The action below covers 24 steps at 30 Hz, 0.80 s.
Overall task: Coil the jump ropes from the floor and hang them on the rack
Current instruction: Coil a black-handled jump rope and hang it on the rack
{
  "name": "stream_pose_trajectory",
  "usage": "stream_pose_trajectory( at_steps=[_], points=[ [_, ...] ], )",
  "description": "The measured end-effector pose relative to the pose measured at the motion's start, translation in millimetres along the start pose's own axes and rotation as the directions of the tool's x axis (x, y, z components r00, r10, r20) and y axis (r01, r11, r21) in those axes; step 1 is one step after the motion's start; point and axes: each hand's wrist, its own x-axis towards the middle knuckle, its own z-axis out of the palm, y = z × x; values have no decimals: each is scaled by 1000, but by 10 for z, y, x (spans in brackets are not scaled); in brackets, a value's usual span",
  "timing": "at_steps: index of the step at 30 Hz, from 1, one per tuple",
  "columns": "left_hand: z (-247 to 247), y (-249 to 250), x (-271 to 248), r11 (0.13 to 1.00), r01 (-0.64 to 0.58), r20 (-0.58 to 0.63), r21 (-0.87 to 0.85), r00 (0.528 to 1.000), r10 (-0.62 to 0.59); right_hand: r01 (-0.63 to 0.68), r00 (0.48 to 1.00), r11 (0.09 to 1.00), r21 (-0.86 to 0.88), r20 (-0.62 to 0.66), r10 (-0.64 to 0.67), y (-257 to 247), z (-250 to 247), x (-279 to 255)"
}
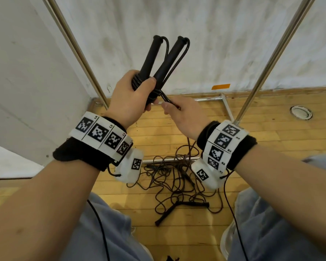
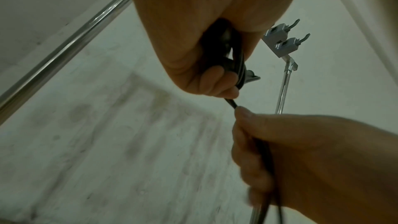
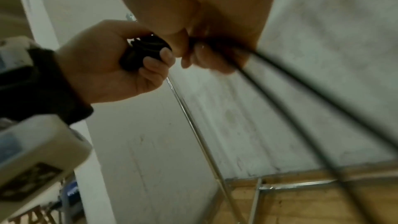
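Two black handles (image 1: 159, 59) stand up from the left hand (image 1: 129, 97), which grips them with wound cord. The right hand (image 1: 183, 112) pinches the cord's (image 2: 296, 104) loose end just beside it.

Orange tape (image 1: 220, 86); floor drain (image 1: 300, 112)

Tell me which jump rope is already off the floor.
The one in the left hand: its two black handles stick up from the fist, and the right hand pinches its cord. The other ropes lie tangled on the wooden floor.
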Motion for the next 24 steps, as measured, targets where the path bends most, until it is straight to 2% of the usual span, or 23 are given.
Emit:
stream_pose_trajectory(
  at_steps=[3, 5, 7, 9, 11, 14, 18, 24],
  points=[
    [6, -24, -16, 997, -26, 47, 79, 999, 22, -102, 986, 993, -64, 126, 109, 25, -137, 39],
    [16, -59, -18, 987, -37, 42, 157, 999, 31, -156, 967, 988, 2, 206, 152, 41, -154, 38],
    [-26, -101, 20, 954, -67, -12, 291, 997, 74, -195, 964, 978, 72, 198, 178, 31, -138, 14],
    [-115, -146, 79, 925, -53, -69, 377, 994, 85, -170, 975, 985, 16, 148, 166, 31, -126, 0],
    [-180, -211, 110, 873, -33, -53, 487, 996, 67, -77, 985, 990, -122, 147, 95, 27, -126, -25],
    [-136, -303, 56, 697, -70, 47, 713, 998, 52, 36, 980, 975, -220, 200, 9, -12, -135, -58],
    [-23, -377, 17, 645, -103, 134, 758, 991, 0, 82, 973, 967, -240, 229, -25, -79, -122, -59],
    [41, -423, 3, 574, -156, 240, 804, 968, -73, 49, 971, 977, -206, 237, 1, -92, -203, -44]
  ],
)
